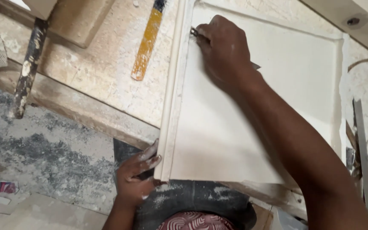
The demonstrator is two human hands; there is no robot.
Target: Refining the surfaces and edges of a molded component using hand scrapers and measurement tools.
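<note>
Head view, 1 frame. A white cabinet door panel (252,127) lies flat across a dusty workbench (107,64), filling the centre and right of the frame; its near corner overhangs the bench edge toward the lower centre. The panel has a raised moulded border along its left side and a recessed flat field.

Right hand (224,49): upper centre of the frame, fingers curled closed around a small metal tool (194,32), whose tip shows at the inner edge of the moulding, touching the panel surface. A second bit of metal pokes out behind the wrist; cannot tell if it belongs to the same tool. The forearm runs diagonally down to the lower right corner.

Left hand (137,172): lower centre-left, fingers spread fairly wide and powdered with white dust, fingertips pressed against the panel's near left corner edge. It holds nothing else.

Surroundings: a yellow-handled tool (147,42) lies on the bench in the upper centre-left, just beside the panel, apart from both hands. A dark paint-spattered rod (27,68) leans at the upper left. A wooden block (77,21) sits at the top left. Several metal tools (363,157) cluster at the right edge. The grey floor (43,149) at the lower left is covered in white dust.
</note>
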